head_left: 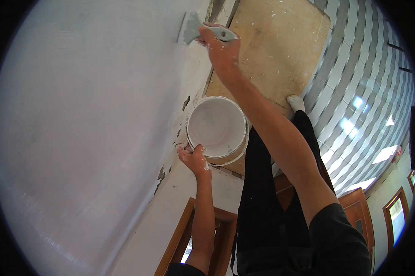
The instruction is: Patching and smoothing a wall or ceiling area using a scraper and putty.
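My right hand (222, 48) is closed on the grey handle of a wide brush (191, 25), its pale head against the smooth white wall surface (88, 92) near a rough edge at the top. Lower down, my left hand (193, 158) grips the near-left rim of a white bucket (219, 117), smeared with white and holding some pale material low inside. White smears mark my fingers. The bucket is over a plywood board (272, 46), right beside the wall's chipped strip.
My legs in black trousers and a white-socked foot (295, 101) are on or over the board. A grey-and-white striped tiled floor (359, 83) lies beyond its right edge. Wooden-framed openings (184, 216) show at the bottom, a wooden door (354, 207) and framed window (396, 216) at lower right.
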`<action>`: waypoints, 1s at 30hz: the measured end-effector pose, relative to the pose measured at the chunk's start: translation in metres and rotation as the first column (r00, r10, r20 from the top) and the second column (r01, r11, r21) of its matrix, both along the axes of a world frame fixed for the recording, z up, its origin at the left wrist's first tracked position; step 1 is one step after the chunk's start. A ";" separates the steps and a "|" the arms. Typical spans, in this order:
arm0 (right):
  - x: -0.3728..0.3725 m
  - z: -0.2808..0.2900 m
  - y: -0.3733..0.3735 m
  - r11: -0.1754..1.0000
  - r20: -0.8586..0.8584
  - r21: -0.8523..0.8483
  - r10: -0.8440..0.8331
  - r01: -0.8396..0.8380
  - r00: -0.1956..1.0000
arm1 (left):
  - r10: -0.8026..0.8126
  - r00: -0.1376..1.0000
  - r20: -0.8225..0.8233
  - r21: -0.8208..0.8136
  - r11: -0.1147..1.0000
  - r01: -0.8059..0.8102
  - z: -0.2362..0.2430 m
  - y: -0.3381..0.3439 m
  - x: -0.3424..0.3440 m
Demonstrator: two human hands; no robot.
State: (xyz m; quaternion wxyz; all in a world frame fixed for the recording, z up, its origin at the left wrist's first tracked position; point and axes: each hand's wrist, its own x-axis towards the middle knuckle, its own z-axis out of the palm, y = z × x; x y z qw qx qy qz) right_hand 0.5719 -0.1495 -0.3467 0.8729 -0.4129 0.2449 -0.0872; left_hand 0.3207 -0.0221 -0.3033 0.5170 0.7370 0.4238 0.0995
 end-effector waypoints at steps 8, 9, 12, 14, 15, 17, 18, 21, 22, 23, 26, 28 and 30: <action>-0.013 0.010 -0.046 0.961 -0.024 0.275 0.020 -0.013 1.000 | 0.023 0.998 -0.064 0.028 0.999 -0.021 0.006 -0.003 -0.004; -0.012 -0.008 -0.044 0.972 -0.073 0.231 -0.028 0.044 0.997 | 0.027 0.997 -0.078 0.021 0.999 -0.026 0.004 -0.003 -0.005; 0.000 -0.043 -0.025 0.994 -0.069 0.106 -0.001 0.009 0.998 | 0.019 0.997 -0.075 -0.006 1.000 -0.019 0.003 -0.004 -0.005; 0.008 -0.034 -0.003 1.000 -0.077 0.026 0.009 -0.007 0.997 | 0.013 0.997 -0.082 -0.018 1.000 -0.015 0.000 -0.003 -0.008; 0.014 -0.027 0.004 0.998 -0.082 -0.056 0.021 -0.026 0.996 | 0.019 0.994 -0.111 -0.014 1.000 -0.020 -0.001 -0.005 -0.009; 0.017 0.008 0.014 1.000 -0.110 -0.029 0.003 -0.007 0.994 | 0.025 0.989 -0.144 0.001 1.000 -0.025 0.000 0.000 -0.014; 0.019 0.029 0.012 1.000 -0.125 -0.004 -0.013 0.013 0.992 | 0.013 0.994 -0.112 -0.012 1.000 -0.015 0.001 0.002 -0.016; 0.015 0.071 -0.012 0.985 0.067 0.153 0.067 -0.076 0.996 | 0.007 0.995 -0.098 -0.025 1.000 -0.009 -0.005 0.001 -0.020; 0.012 0.099 -0.022 0.983 0.060 0.167 0.071 -0.080 0.996 | 0.018 0.992 -0.121 0.001 1.000 -0.018 -0.002 0.006 -0.022; 0.011 0.130 -0.044 0.961 0.029 0.199 0.190 -0.192 0.981 | 0.018 0.992 -0.125 -0.015 1.000 -0.020 -0.004 -0.001 -0.020; 0.008 0.140 -0.062 0.906 0.042 0.300 0.302 -0.300 0.952 | 0.031 0.995 -0.097 -0.011 0.999 -0.032 0.006 -0.004 -0.014; 0.010 0.125 -0.070 0.897 0.080 0.323 0.292 -0.302 0.953 | 0.042 0.995 -0.092 -0.025 0.999 -0.044 0.006 -0.013 -0.009; 0.006 0.073 -0.046 0.979 0.116 0.174 0.087 -0.106 0.989 | 0.046 0.995 -0.086 0.007 0.999 -0.046 0.012 -0.003 -0.010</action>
